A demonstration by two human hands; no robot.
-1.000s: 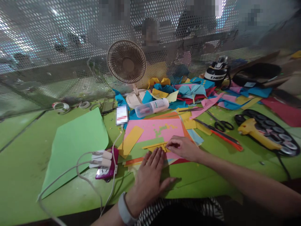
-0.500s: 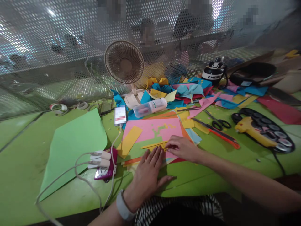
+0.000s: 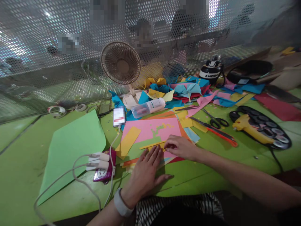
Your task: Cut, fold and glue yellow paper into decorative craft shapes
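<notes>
My left hand (image 3: 147, 169) lies flat with fingers stretched out, its fingertips on small yellow paper pieces and the green paper below the pink sheet (image 3: 136, 128). Just right of those fingertips, my right hand (image 3: 180, 147) has its thumb and fingers pinched together over the same yellow pieces; what sits in the pinch is too small to make out. A thin yellow paper strip (image 3: 150, 145) runs just above both hands' fingertips. Green and yellow cut shapes (image 3: 158, 129) lie on the pink sheet. A wider yellow paper strip (image 3: 129, 142) rests across its left edge.
A green sheet (image 3: 75, 150) and a purple power strip (image 3: 105, 168) with white plugs lie left. Behind are a fan (image 3: 121, 64), a clear bottle (image 3: 148, 107) and heaped paper scraps. To the right are a red-handled cutter (image 3: 222, 136), black scissors (image 3: 218, 122) and a yellow glue gun (image 3: 252, 128).
The view has shifted slightly, so most things appear a little further left. Both hands keep nearly the same pose over the paper.
</notes>
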